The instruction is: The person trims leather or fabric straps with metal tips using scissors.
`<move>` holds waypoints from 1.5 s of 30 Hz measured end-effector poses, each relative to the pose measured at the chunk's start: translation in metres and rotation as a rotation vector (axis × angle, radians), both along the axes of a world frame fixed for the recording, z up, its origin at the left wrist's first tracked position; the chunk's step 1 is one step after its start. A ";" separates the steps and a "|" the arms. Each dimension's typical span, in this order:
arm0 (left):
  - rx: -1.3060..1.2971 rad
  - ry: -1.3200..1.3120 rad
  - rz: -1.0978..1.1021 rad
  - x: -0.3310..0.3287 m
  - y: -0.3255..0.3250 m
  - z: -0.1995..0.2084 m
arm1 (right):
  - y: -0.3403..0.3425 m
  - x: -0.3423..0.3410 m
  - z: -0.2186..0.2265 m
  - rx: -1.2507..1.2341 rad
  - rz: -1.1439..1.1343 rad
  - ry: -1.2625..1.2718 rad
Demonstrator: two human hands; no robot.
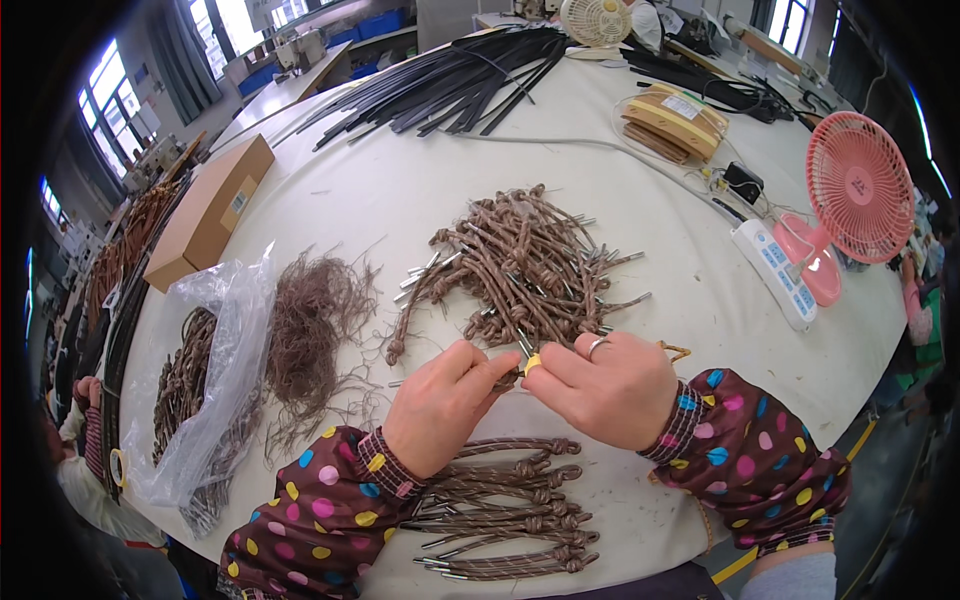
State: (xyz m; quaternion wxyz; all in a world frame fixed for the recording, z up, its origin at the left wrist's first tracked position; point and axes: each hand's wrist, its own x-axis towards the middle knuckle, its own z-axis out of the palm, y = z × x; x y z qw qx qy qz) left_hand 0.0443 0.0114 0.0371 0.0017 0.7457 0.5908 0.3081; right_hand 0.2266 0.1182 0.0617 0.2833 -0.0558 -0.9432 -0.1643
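My left hand (440, 408) and my right hand (618, 392) meet over the middle of the table, thumbs and fingertips pinched on a short brown cord (510, 381). Most of that cord is hidden behind the fingers. A yellow band (532, 363) wraps a digit of my right hand, which also wears a ring. Just beyond the hands lies a loose heap of brown knotted cords (515, 265) with silver metal tips. Below and between my forearms, several similar cords (510, 515) lie side by side, their knots toward the right.
At left are a brown thread tangle (310, 335), a clear plastic bag (235, 340) over more cords, and a cardboard box (210, 212). Black strips (450, 80) lie across the far side. A pink fan (858, 190) and a white power strip (775, 272) stand at right.
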 end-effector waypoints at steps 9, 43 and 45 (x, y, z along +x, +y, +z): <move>-0.088 -0.243 -0.017 0.008 -0.002 0.016 | -0.003 0.002 -0.009 -1.117 0.009 0.209; 0.063 -0.059 0.152 -0.019 -0.012 0.051 | -0.001 0.022 0.027 -0.627 0.064 0.253; 0.120 -0.003 0.053 -0.006 -0.010 0.051 | -0.005 0.013 0.031 -0.499 -0.023 0.249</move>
